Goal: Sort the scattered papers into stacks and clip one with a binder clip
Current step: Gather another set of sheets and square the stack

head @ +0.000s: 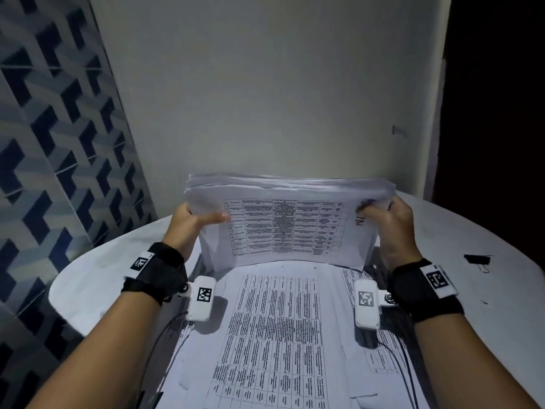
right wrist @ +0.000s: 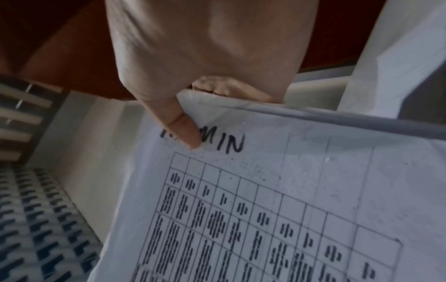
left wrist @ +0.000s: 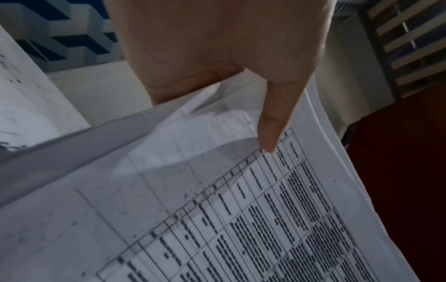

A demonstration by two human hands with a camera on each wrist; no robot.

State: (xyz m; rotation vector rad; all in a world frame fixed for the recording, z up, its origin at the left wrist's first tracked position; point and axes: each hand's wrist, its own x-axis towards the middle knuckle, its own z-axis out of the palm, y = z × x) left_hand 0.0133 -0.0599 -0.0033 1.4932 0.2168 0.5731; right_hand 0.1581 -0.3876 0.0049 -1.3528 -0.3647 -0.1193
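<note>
A thick stack of printed papers (head: 290,225) stands upright on its lower edge on the table, tables of text facing me. My left hand (head: 191,222) grips its left side, thumb (left wrist: 272,122) lying across the front sheet (left wrist: 241,209). My right hand (head: 389,219) grips the right side near the top, thumb (right wrist: 185,131) pinching the sheet beside handwritten letters (right wrist: 222,143). More printed sheets (head: 277,329) lie flat in front of me under my wrists. A black binder clip (head: 478,259) lies on the table to the right, apart from both hands.
The round white table (head: 97,278) stands against a pale wall (head: 265,84). A blue patterned tiled wall (head: 53,128) is at the left. Darkness lies past the table's right edge. Cables run from the wrist cameras (head: 202,298) across the flat sheets.
</note>
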